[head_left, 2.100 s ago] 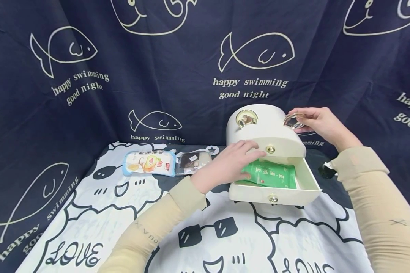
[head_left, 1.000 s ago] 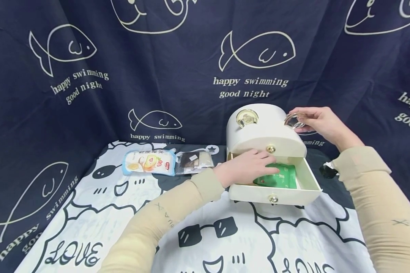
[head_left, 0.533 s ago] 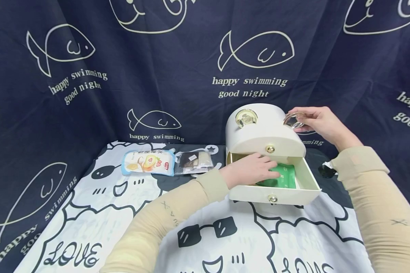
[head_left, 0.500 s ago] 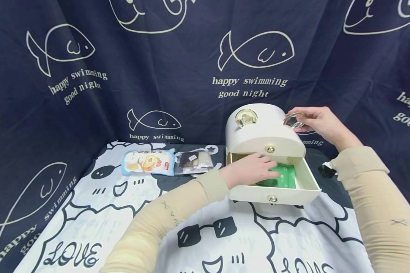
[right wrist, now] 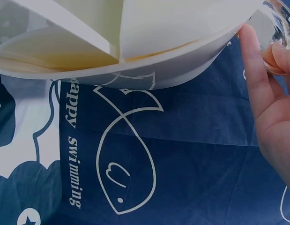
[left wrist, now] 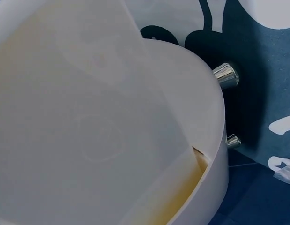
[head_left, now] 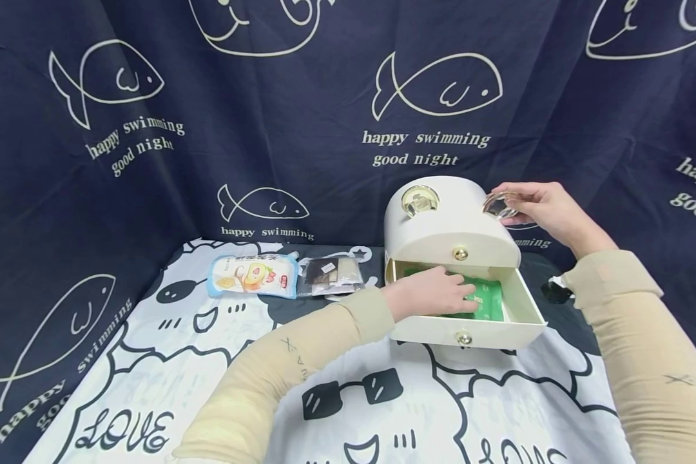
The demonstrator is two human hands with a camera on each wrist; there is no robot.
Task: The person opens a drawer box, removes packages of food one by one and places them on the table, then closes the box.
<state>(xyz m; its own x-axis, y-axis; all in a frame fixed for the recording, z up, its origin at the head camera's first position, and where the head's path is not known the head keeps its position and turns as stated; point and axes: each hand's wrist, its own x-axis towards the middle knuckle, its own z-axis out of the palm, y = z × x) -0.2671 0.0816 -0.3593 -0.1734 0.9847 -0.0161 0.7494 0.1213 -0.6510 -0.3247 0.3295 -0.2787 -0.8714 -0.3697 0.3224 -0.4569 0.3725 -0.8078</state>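
One green packet (head_left: 488,303) lies in the pulled-out lower drawer (head_left: 429,330) of the white case (head_left: 458,216), partly hidden by the person's left hand (head_left: 435,293). From where I watch, those fingers are loosely spread over it, touching its face rather than clenched round it; I can't tell whether anything lies beneath, as the left wrist view misses the hand. The right hand (head_left: 542,209) pinches the shiny round ornament (head_left: 497,205) at the case's side, which I take as steadying. If the step is settling the packet, I'd want the left fingers flat, pressing evenly so no corner rides above the drawer wall, and the right bracing without tugging, since the ornament looks slight. Further out, a blue-edged pouch (head_left: 254,276) and a dark clear-wrapped pack (head_left: 330,276) lie side by side on the cloth-covered bench (head_left: 162,380), before a navy fish-print curtain (head_left: 301,129).
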